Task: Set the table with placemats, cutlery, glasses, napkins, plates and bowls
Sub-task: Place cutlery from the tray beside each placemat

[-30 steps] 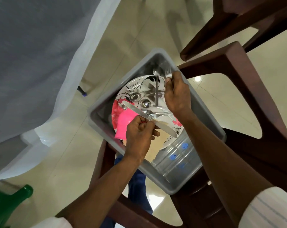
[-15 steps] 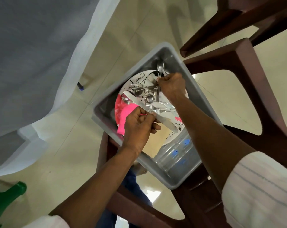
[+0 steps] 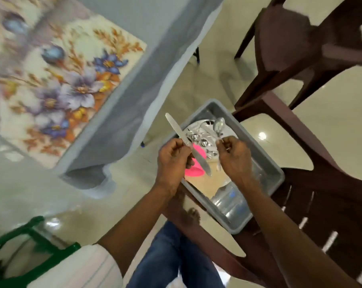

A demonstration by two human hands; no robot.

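The knife (image 3: 176, 129) slants above the tub (image 3: 278, 173), its middle gripped by the left hand's (image 3: 173, 160) curled fingers. Just beside it, the right hand (image 3: 235, 157) pinches the spoon (image 3: 219, 124), bowl upward. Both forearms reach forward over the chair (image 3: 296, 140).

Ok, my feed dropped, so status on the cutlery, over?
Left hand grips knife. Right hand pinches spoon. Both held over grey tub, more cutlery inside. Path to floral placemat looks open.

Knife (image 3: 177, 129) lifted off the plate (image 3: 194, 126) (left hand (image 3: 171, 161)), spoon (image 3: 219, 124) raised — right hand (image 3: 234, 156).
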